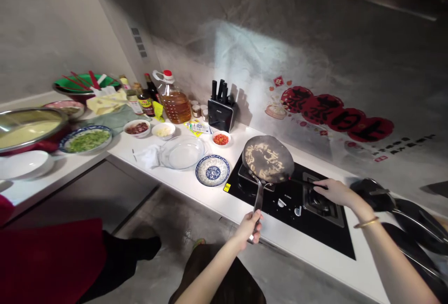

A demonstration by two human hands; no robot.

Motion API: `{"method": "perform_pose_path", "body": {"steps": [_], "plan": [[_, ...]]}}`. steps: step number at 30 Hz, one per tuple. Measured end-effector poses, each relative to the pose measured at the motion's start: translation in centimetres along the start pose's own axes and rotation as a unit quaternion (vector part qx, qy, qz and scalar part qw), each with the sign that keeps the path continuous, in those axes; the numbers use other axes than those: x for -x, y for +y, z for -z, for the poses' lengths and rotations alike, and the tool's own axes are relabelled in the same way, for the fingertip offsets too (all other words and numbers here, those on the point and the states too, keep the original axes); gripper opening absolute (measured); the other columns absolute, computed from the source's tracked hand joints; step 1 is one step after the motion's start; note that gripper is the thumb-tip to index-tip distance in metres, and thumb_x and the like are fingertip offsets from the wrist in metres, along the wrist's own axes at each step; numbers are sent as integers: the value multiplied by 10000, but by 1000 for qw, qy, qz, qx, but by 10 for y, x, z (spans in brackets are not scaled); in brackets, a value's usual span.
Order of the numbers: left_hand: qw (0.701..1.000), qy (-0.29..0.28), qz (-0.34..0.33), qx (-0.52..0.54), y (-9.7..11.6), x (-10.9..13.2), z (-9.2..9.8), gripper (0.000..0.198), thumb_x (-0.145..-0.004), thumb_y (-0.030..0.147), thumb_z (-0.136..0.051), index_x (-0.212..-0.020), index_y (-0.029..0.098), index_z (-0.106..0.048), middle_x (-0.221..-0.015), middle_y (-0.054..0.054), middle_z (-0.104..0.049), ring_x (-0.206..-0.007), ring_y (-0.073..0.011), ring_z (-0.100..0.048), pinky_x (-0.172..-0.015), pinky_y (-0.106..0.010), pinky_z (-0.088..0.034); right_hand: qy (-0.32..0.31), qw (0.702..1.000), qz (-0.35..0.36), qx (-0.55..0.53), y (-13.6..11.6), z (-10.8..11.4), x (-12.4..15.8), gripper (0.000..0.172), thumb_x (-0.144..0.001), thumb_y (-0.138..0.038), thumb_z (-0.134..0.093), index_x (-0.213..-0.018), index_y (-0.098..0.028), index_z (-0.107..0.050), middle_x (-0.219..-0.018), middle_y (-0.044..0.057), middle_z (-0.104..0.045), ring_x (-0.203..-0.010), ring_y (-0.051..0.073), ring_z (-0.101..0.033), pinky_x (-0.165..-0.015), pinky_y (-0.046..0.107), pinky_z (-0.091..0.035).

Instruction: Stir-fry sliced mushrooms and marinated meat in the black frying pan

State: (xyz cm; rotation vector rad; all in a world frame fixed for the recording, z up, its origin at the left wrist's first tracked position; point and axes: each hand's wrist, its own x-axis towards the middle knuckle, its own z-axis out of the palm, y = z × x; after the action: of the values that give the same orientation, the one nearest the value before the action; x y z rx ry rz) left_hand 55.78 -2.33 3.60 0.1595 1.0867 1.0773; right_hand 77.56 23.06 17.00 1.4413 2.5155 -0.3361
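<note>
Metal handle (259, 196), round pan (286, 155), pale strips (269, 171)

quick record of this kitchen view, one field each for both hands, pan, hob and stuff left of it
left hand: grips the pan handle
right hand: holds a black utensil, far end at the pan
pan: over the left burner, pale pieces inside
hob: black, two silvery knobs
left of hob: patterned plate, glass dish, white bowl of red pieces

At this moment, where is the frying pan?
Right of centre in the head view, the frying pan is over the left side of the cooktop, right of the patterned plate, its handle in the left hand.
</note>
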Motion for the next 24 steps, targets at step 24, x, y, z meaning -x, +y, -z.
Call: {"method": "perform_pose_path", "body": {"steps": [24], "plan": [[1000, 1, -3, -8, 4, 3, -1, 521, -700, 690, -547, -846, 199, -453, -533, 94, -421, -304, -40, -329, -323, -198, -225, 25, 994, 60, 89, -49, 3, 0, 382, -878, -417, -458, -1227, -341, -594, -1027, 45, -709, -961, 250, -655, -811, 333, -491]]}}
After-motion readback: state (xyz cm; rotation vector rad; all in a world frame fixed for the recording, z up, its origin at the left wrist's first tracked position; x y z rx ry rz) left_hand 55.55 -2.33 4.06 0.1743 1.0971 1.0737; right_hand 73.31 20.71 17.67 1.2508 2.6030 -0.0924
